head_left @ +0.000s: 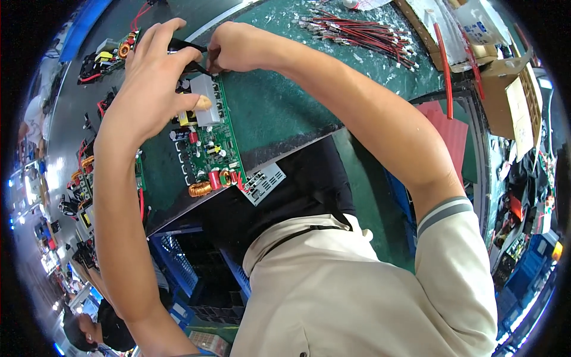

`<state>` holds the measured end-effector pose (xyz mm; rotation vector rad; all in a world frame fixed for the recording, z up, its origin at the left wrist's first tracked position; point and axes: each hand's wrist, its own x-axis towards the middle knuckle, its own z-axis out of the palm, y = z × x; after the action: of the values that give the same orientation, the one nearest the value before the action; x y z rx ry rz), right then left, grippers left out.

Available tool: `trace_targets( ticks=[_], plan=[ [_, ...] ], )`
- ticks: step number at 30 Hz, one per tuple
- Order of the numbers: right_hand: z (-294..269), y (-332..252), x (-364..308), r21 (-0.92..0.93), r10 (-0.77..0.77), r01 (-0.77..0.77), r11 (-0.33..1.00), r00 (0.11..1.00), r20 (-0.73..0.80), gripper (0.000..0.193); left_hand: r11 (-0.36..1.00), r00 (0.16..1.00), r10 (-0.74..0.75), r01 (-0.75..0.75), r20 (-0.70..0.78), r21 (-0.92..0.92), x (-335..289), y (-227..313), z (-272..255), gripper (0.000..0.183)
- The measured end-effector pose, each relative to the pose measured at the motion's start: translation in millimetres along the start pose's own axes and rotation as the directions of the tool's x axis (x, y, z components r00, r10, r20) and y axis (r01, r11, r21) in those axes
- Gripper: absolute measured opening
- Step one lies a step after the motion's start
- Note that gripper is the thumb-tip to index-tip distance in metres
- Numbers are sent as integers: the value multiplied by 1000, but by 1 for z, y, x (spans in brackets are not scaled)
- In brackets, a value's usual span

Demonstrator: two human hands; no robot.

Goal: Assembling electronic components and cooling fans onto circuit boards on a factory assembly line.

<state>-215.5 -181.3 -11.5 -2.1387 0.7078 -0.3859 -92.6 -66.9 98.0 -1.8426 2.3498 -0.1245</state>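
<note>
At the far end of a green circuit board (223,146), my right hand (229,49) is closed, its fingers pinching black wires (189,45) that run across to my left hand. My left hand (151,77) arches over the board's far left side with its fingers apart, their tips close to those wires. The left thumb lies over a grey-white block (208,113) on the board. Copper coils (200,189) and red parts line the near end, where a silver slotted metal plate (263,183) sticks out past the table edge. My left palm and fingers cover some of the board.
A bundle of red and black wires (369,35) lies at the far side of the green-topped table (285,119). More boards (83,178) stand along the left. Cardboard boxes (505,98) and a red rod (444,71) are at the right. A person (107,327) is at the lower left.
</note>
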Motion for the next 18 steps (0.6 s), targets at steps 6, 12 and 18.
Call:
trace_targets(
  ticks=[6,12,18],
  plan=[
    [8,-2,-11,81,3,2,997,998,-62,19,1000,1000,-17,17,-17,-23,-6,5,-1,57],
    [28,5,-28,76,-89,109,991,970,-228,16,999,993,-49,51,-110,10,-22,26,-1,48],
    [28,5,-32,-38,-211,210,977,930,-301,11,995,989,-103,104,-104,9,-27,37,-1,48]
  ],
)
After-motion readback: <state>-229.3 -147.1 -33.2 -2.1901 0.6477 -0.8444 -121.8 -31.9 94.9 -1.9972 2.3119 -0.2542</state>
